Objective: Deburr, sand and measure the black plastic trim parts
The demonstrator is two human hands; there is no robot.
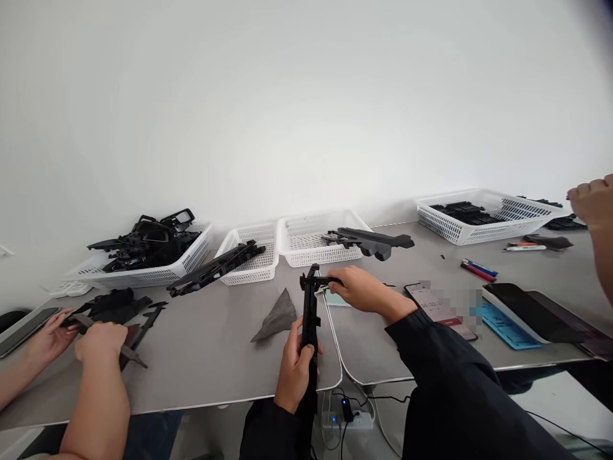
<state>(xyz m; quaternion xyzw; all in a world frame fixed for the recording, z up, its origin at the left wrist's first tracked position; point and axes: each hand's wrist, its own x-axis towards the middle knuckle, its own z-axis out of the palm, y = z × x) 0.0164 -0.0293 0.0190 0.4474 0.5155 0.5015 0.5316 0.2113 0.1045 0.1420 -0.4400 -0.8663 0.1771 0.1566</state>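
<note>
My left hand (294, 370) is wrapped round the lower part of a long, narrow black plastic part (311, 313), which stands nearly upright over the table's front edge. My right hand (357, 289) is closed on a slim black tool (329, 280) whose exact kind I cannot make out. The tool reaches left to the part's upper end and appears to touch it. A crumpled dark grey cloth (276, 316) lies on the table left of the part. Behind my right hand is a pale green sheet (336, 299), partly covered.
White baskets (256, 276) with black plastic parts line the wall. Phones (441, 312), a blue device (510, 326) and pens (480, 268) lie at right. A co-worker's hands (100, 338) hold a tool at left; another person's hand (594, 201) shows at right. Cables and a power strip (361, 420) hang below.
</note>
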